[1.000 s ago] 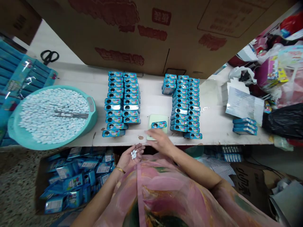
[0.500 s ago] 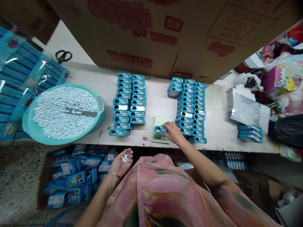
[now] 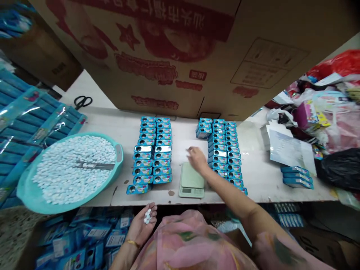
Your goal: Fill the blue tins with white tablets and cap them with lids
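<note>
My left hand (image 3: 142,223) is palm up below the table edge, fingers curled around several small white tablets (image 3: 147,216). My right hand (image 3: 197,159) hovers over the far end of a pale green scale (image 3: 192,176), thumb and forefinger pinched together. A tiny pale speck shows at its fingertips, too blurred to name. The scale's plate carries nothing. To the left stand two columns of small blue tins (image 3: 143,163) with dark round windows. More blue tins (image 3: 219,147) stand in columns to the right, their near end partly hidden by my right forearm.
A turquoise basin (image 3: 119,157) of white tablets, with a flat metal tool (image 3: 98,165) lying in it, stands at left. Black scissors (image 3: 83,101) lie behind it. A large cardboard box (image 3: 213,90) walls off the back. Blue packets (image 3: 97,232) fill a box below the table.
The blue tin on the scale is gone from it; where it went I cannot tell. My right hand has moved to the scale's far end. The camera view has tilted up.
</note>
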Demonstrator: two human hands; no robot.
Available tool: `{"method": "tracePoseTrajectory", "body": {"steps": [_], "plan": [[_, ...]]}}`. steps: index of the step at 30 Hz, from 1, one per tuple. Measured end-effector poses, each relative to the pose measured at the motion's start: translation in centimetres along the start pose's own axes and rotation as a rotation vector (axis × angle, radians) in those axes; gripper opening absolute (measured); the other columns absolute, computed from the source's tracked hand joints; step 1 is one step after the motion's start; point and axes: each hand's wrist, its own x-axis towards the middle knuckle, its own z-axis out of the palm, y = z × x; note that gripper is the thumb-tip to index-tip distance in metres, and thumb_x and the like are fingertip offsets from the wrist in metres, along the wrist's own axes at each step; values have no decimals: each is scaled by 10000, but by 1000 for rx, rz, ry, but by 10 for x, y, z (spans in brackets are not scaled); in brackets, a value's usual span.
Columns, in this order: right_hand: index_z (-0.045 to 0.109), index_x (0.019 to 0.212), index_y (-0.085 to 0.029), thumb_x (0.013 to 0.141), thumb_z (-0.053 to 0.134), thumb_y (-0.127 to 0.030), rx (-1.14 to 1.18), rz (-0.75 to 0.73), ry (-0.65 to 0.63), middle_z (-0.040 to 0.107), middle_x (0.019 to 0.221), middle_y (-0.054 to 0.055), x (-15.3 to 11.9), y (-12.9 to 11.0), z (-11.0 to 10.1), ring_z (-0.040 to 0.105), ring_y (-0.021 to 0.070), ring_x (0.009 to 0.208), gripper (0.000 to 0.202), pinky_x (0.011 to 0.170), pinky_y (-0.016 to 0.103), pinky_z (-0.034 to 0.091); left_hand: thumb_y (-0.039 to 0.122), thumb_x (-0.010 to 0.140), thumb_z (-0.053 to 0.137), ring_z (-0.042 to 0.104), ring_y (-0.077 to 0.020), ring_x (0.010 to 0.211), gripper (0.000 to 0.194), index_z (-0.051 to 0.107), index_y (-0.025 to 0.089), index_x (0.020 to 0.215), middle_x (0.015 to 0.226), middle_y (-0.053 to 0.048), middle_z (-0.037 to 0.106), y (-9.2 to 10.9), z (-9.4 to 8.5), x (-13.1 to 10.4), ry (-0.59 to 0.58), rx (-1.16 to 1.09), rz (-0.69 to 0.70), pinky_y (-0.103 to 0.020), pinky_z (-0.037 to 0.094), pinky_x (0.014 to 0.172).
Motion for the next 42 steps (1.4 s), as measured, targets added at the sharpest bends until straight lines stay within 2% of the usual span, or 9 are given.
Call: {"method": "tracePoseTrajectory", "body": {"steps": [4, 8, 11, 14, 19, 25, 29, 34, 42], "plan": [[545, 1024, -122, 765, 491, -143, -255, 239, 54, 468, 1094, 143, 55, 79, -34, 404, 217, 965, 266, 797, 355, 353, 93, 774, 428, 462, -46, 461, 138, 555, 93, 719, 633, -44, 556, -4, -1, 0, 40, -19, 14, -138, 333, 356], [594, 848, -50, 821, 347, -135, -277, 175, -15, 481, 1041, 142, 71, 98, -42, 392, 188, 980, 263, 800, 338, 311, 106, 755, 470, 456, -41, 453, 91, 557, 98, 731, 621, -36, 563, -13, -2, 0, 17, -85, 32, -132, 319, 358], [611, 726, -70, 787, 349, -107, -228, 44, -57, 512, 1004, 158, 51, 87, -47, 434, 233, 937, 271, 754, 368, 336, 144, 742, 497, 446, -32, 440, 83, 557, 98, 708, 585, -26, 556, -20, -4, -4, -68, -146, -14, -115, 293, 359], [627, 797, -160, 707, 380, -94, -348, -198, -99, 555, 949, 156, 17, 73, -47, 500, 224, 762, 271, 626, 353, 375, 144, 718, 501, 442, -36, 434, 85, 549, 87, 678, 553, -30, 537, -23, -4, -7, -131, -208, -56, -116, 281, 373], [638, 785, -261, 663, 369, -148, -261, -549, -70, 587, 933, 95, -47, 36, -22, 529, 229, 691, 317, 511, 336, 399, 111, 684, 465, 468, -89, 456, 116, 553, 48, 641, 495, -53, 490, -19, 5, -6, -173, -263, -45, -177, 325, 441], [642, 845, -231, 657, 393, -179, -165, -665, -52, 600, 957, 98, -80, 6, 0, 543, 253, 805, 317, 602, 358, 451, 116, 721, 401, 533, -147, 571, 201, 579, 38, 670, 575, -101, 550, -22, 23, -3, -213, -235, -29, -267, 358, 592], [631, 871, -258, 739, 389, -239, -8, -847, -76, 606, 970, 69, -84, -39, 4, 529, 243, 906, 276, 723, 364, 446, 172, 785, 321, 543, -173, 658, 297, 596, 70, 737, 639, -90, 561, -25, 33, -2, -325, -180, -43, -313, 341, 646], [616, 908, -192, 827, 308, -346, 146, -843, 37, 622, 908, 102, -96, -91, 28, 573, 207, 812, 353, 670, 318, 474, 408, 827, 230, 442, -141, 535, 470, 590, 113, 761, 643, -64, 523, -28, 37, 1, -384, -183, -60, -275, 277, 529], [608, 934, -207, 811, 361, -332, 308, -812, -113, 614, 943, 78, -96, -69, 48, 601, 184, 828, 303, 689, 276, 514, 362, 810, 327, 425, -144, 537, 337, 535, 146, 658, 606, -20, 438, -49, 30, 18, -345, -232, -66, -341, 319, 665]]}}
